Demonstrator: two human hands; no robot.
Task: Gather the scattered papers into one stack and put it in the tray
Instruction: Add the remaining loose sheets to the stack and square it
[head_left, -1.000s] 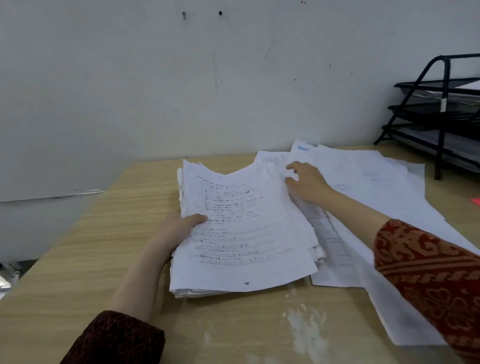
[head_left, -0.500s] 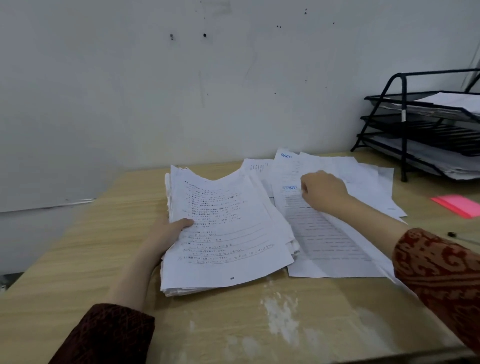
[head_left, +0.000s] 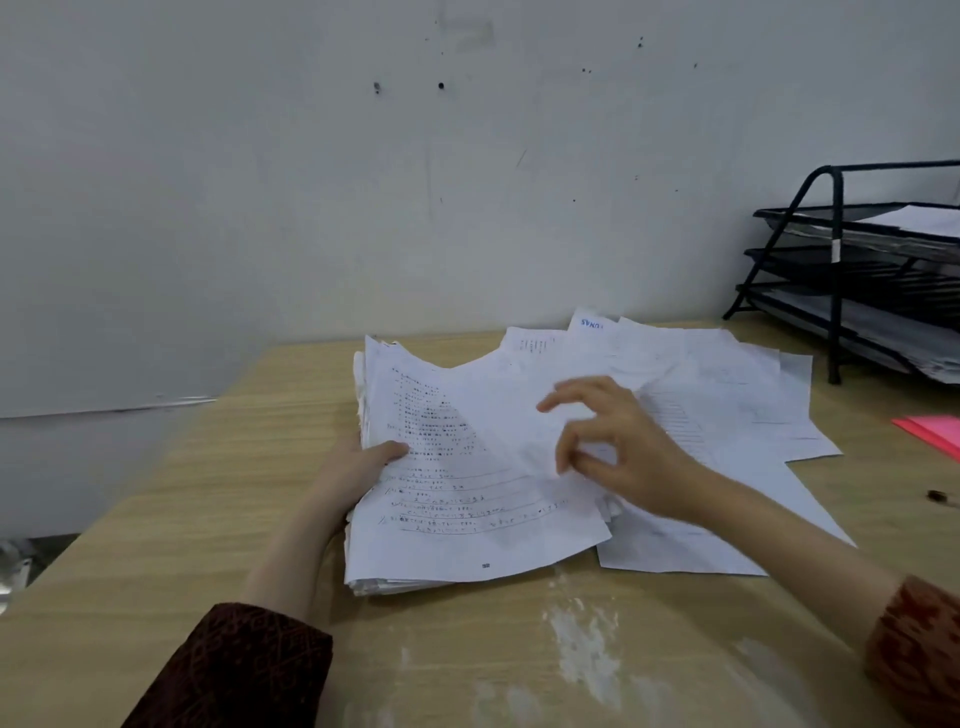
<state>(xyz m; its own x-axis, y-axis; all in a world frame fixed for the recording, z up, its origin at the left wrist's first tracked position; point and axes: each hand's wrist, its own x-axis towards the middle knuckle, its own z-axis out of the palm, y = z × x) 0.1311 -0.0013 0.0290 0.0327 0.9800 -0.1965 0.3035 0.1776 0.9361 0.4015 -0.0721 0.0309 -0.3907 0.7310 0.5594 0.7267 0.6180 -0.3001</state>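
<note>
A thick stack of printed papers (head_left: 467, 525) lies on the wooden table (head_left: 197, 519). My left hand (head_left: 358, 467) grips the stack's left edge, thumb on the top page. My right hand (head_left: 623, 457) hovers over the stack's right side with curled fingers and pinches a loose white sheet (head_left: 498, 410), which hangs tilted across the stack. More scattered papers (head_left: 727, 384) spread out to the right behind that hand. The black three-tier tray rack (head_left: 835, 291) stands at the far right against the wall, with papers in its tiers.
Pink paper (head_left: 930, 431) lies at the right edge of the table, with a small dark object (head_left: 937, 496) just in front of it. White smudges (head_left: 582, 644) mark the table in front of the stack. A grey wall runs along the table's far edge.
My right hand has come left from the scattered papers to above the stack, bringing a loose sheet with it. My left hand has kept its grip on the stack.
</note>
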